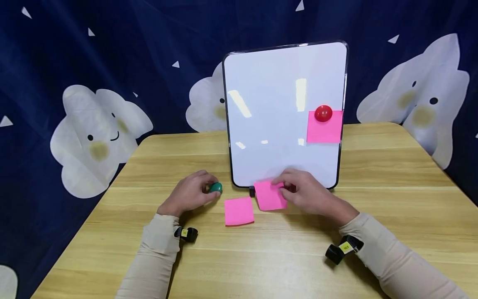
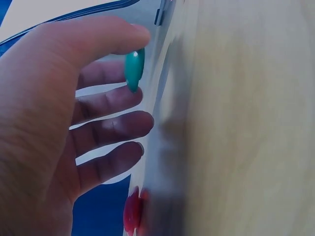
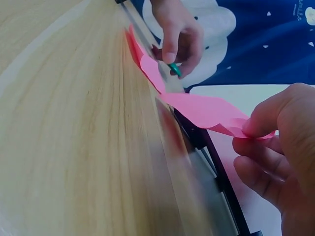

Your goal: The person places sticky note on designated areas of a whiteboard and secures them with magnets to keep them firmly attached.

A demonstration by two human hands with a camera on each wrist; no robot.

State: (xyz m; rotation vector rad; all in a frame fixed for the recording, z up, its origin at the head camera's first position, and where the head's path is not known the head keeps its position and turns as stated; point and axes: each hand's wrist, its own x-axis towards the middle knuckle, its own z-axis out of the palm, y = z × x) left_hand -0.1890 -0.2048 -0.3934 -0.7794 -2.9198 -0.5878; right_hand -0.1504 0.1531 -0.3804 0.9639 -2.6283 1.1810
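Observation:
My left hand (image 1: 192, 192) pinches a green round magnet (image 1: 216, 187) between thumb and fingers, left of the whiteboard's lower corner; the left wrist view shows the magnet (image 2: 134, 69) edge-on at the thumb tip. My right hand (image 1: 308, 192) pinches the right edge of a pink note (image 1: 268, 196) in front of the whiteboard's (image 1: 276, 124) bottom edge. In the right wrist view this note (image 3: 209, 112) is bent, its far end near another pink note (image 3: 147, 66). That other note (image 1: 239, 211) lies on the table, left of the held one.
On the board's right side a red magnet (image 1: 323, 113) sits over the top of a pink note (image 1: 324, 133). A red magnet (image 2: 132, 211) shows low in the left wrist view. The wooden table (image 1: 239, 265) stands before a dark blue curtain (image 1: 157, 25) with white clouds.

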